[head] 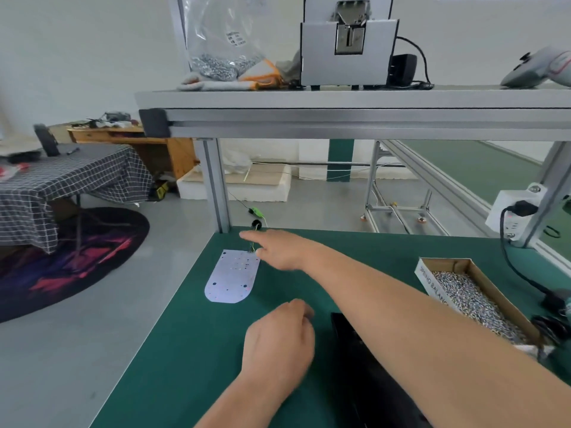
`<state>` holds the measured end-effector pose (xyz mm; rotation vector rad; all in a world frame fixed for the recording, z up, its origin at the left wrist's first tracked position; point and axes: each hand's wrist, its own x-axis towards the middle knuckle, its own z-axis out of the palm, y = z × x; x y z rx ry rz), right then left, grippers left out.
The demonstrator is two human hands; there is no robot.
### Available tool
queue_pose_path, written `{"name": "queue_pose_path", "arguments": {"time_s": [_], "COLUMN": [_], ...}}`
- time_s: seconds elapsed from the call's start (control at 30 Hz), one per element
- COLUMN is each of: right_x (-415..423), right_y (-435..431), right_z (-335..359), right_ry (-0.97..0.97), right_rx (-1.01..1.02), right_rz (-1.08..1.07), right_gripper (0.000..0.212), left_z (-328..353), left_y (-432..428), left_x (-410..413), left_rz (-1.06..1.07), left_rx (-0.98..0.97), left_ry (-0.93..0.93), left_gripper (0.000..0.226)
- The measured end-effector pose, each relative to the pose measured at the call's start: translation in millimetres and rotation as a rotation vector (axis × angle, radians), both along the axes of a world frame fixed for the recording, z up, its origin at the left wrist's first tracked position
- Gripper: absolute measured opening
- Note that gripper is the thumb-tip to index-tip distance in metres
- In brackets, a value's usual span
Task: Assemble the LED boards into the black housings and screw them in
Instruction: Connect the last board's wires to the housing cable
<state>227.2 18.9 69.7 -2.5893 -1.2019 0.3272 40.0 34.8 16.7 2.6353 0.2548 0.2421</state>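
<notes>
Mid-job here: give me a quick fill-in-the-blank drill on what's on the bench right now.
1. The white LED board lies flat on the ____ mat.
2. The right hand reaches to the board's ____ at its far end.
3. The cardboard box holds loose ____.
4. The black housing lies partly under the right ____.

Missing words: green; wires; screws; forearm.

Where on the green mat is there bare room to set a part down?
Near left, bounded by the white board, the left hand and the mat edge. Also at the back, between the right hand and the box of screws. Crowded on the right: black housing, box.
</notes>
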Motion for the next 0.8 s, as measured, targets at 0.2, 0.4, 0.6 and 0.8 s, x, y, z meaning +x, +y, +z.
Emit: {"name": "queue_pose_path", "arguments": {"time_s": [0.2,0.4,0.6,0.8], "right_x": [11.7,16.0,24.2,8.1], "right_y": [22.6,13.8,-24.8,-92.3], "right_z": [-20.1,-25.4,-13.9,-18.8], "right_ry": [-0.232,-0.349,-0.296,-0.131], "right_rx": [-0.269,-0.233,-0.220,-0.110], "right_rz": [0.058,0.015,0.168,0.117], "right_gripper": [0.067,0.024,0.024,0.030], "left_z": [-5.6,-7.1,-11.0,-3.9], "left_y": [6.6,11.6,12.8,10.4], "left_x": [5.6,4.4,3.9,1.9], "left_rz": [0.003,0.049,0.019,0.017], "left_rx": [-0.075,-0.374,-0.546,-0.658], "left_ry": [-0.038,-0.107,-0.199,-0.306], "left_gripper": [0.034,0.018,0.022,0.023]}}
